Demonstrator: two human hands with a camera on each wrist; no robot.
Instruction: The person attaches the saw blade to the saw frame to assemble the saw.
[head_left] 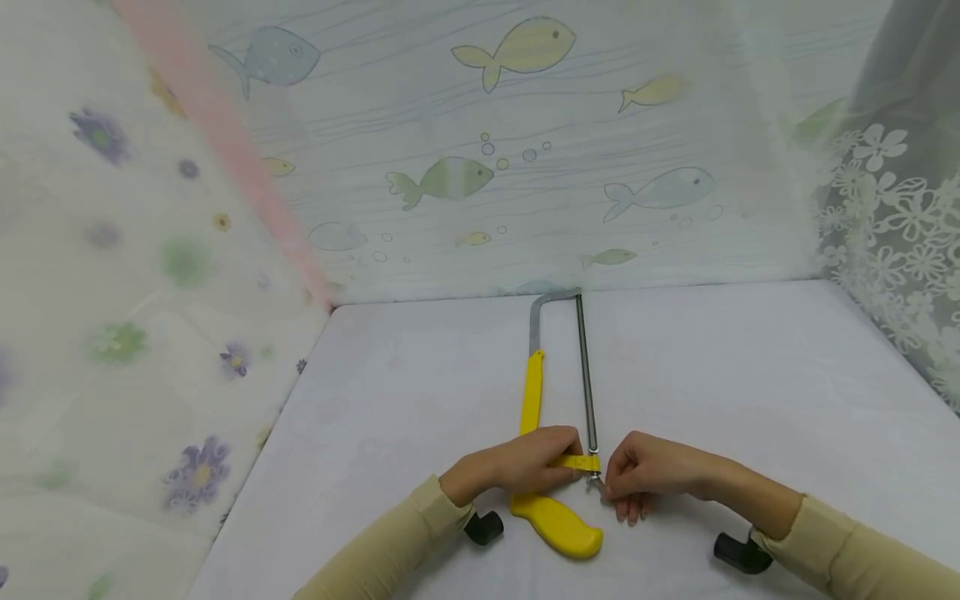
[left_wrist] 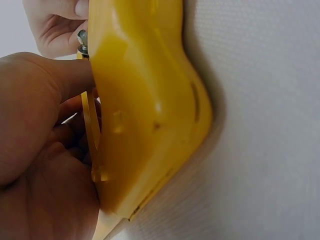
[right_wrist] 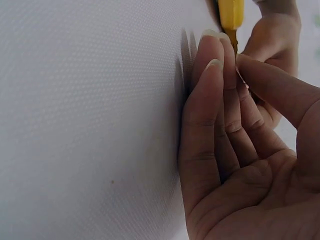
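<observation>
A hacksaw with a yellow handle (head_left: 558,529) and grey metal bow (head_left: 535,327) lies on the white table, its far end pointing away. Its blade (head_left: 585,375) runs along the right side. My left hand (head_left: 525,460) grips the yellow frame just above the handle, fingers reaching to the yellow blade holder (head_left: 577,462). At the near end of the blade, my right hand (head_left: 652,467) pinches the metal wing nut (head_left: 595,481) between thumb and index finger. The left wrist view shows the yellow frame close up, with the wing nut (left_wrist: 82,40) behind it.
A white cloth (head_left: 420,375) covers the table. Behind it hangs a curtain printed with fish (head_left: 450,179), with a floral curtain (head_left: 112,333) at left and white lace (head_left: 900,217) at right. Dark wrist-worn devices (head_left: 742,552) sit below both forearms.
</observation>
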